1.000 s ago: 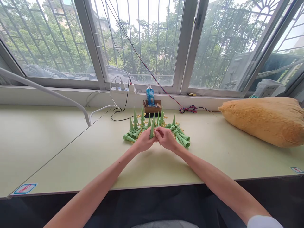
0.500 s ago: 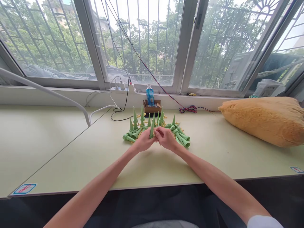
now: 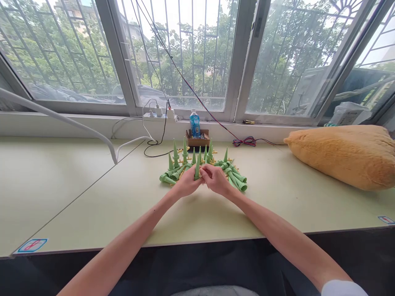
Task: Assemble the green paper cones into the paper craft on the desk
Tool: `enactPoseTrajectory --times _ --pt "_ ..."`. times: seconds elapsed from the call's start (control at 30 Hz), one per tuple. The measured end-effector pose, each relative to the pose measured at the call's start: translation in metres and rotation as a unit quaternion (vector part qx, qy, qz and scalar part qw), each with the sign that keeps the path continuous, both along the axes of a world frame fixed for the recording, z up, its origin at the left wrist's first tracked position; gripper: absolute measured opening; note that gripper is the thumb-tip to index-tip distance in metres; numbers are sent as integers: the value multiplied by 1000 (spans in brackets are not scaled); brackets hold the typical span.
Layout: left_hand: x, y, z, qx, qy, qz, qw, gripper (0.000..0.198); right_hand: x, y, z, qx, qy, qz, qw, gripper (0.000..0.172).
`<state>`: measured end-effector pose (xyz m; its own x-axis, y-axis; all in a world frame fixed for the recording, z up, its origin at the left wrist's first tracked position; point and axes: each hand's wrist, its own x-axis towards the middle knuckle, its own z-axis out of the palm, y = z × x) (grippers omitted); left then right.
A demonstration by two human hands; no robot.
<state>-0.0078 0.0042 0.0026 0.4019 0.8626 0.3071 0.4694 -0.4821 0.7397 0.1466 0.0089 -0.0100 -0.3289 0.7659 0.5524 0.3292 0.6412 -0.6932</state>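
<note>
My left hand [image 3: 188, 183] is closed around a green plastic plant watering spike [image 3: 197, 167], its pointed tip upward. Close against it, my right hand [image 3: 216, 179] pinches at the spike's side with thumb and forefinger. What lies between those right fingertips is hidden or too small to make out. Behind both hands, several more green spikes [image 3: 175, 153] with yellow valve pieces stand upright. Others lie on their sides, some left of my left hand and a bunch [image 3: 237, 176] right of my right hand.
Beyond the spikes, a blue-labelled bottle [image 3: 194, 123] stands by a small cardboard box [image 3: 198, 142]. A power strip [image 3: 157, 117] with cables sits on the sill. A coiled red-and-black cable [image 3: 245, 141] lies at the back, and an orange plush cushion [image 3: 342, 158] at right.
</note>
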Motion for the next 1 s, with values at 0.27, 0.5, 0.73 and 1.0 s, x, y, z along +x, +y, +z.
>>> enactPoseTrajectory --times 0.27,0.5,0.73,1.0 --pt "-1 -1 1 -6 6 13 1000 22 -1 1 0 8 -9 -15 1000 24" --pt "-1 1 -1 3 16 20 1000 21 -1 2 -1 11 -9 -18 1000 24" --pt "-2 3 -4 1 27 29 999 22 -1 3 -3 8 -14 -21 1000 24" --pt "-2 2 -4 -7 26 33 999 23 -2 2 -2 3 -20 -23 1000 26"
